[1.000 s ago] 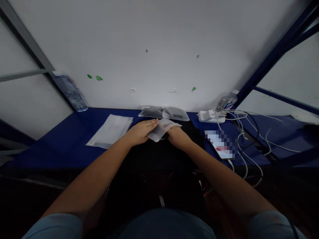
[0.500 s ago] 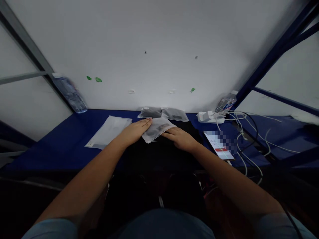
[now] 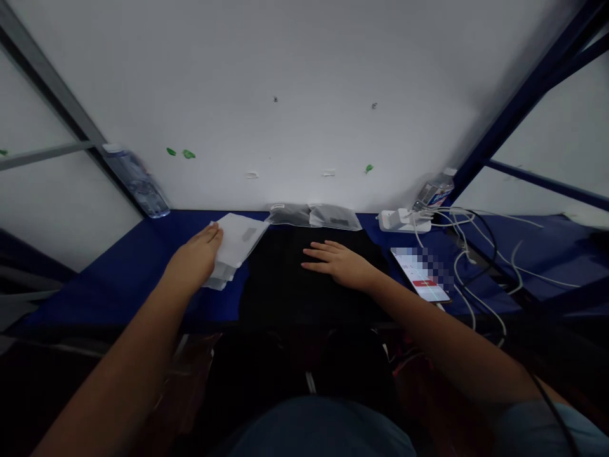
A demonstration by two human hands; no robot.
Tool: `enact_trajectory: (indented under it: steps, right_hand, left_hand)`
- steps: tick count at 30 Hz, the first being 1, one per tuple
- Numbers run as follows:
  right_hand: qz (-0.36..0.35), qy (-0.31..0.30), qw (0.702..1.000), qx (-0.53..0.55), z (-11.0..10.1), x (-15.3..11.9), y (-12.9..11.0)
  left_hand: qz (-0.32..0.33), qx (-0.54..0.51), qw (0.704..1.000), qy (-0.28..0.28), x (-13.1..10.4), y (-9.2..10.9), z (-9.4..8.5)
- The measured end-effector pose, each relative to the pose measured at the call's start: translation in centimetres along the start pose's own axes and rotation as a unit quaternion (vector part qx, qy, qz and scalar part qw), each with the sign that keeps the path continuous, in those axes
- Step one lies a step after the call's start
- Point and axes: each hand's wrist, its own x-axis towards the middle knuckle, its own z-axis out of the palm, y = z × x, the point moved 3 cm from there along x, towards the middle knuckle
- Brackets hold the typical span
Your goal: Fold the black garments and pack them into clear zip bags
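Note:
On the left of the blue table, my left hand (image 3: pixel 196 257) grips the left edge of a translucent white bag (image 3: pixel 240 236), which lies over other translucent bags (image 3: pixel 219 274). My right hand (image 3: pixel 340 263) rests with fingers spread on a black cloth (image 3: pixel 285 285) in the middle and holds nothing. Behind the cloth, two clear bags with dark contents (image 3: pixel 290 214) (image 3: pixel 335 216) lie side by side against the wall.
A phone (image 3: pixel 421 276) lies right of the cloth. Behind it are a white power strip (image 3: pixel 404 221), tangled white cables (image 3: pixel 459 254) and a bottle (image 3: pixel 435 190). Another bottle (image 3: pixel 137 181) leans at the left by the wall (image 3: pixel 304 133).
My left hand has moved left with the bag, from above the black cloth to the bags at the left. My right hand has let go of the bag and lies on the cloth.

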Motion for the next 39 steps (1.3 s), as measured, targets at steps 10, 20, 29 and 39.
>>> enact_trajectory:
  steps: [10,20,29,39]
  right_hand:
    - [0.066,-0.018,0.997,0.038,-0.6,-0.2,-1.3]
    - [0.059,0.021,0.992,0.105,-0.5,2.0,-1.8]
    - [0.033,-0.029,0.998,0.038,0.6,1.7,-2.8]
    - [0.135,0.011,0.990,0.036,0.8,1.2,-2.0]
  left_hand:
    - [-0.018,-0.013,0.991,-0.134,-2.4,-2.9,4.2]
    - [0.009,-0.137,0.989,-0.059,-1.1,1.7,-0.1]
    - [0.109,-0.273,0.955,-0.030,0.5,9.9,-0.9]
    - [0.141,-0.258,0.953,-0.069,0.2,10.9,0.7]
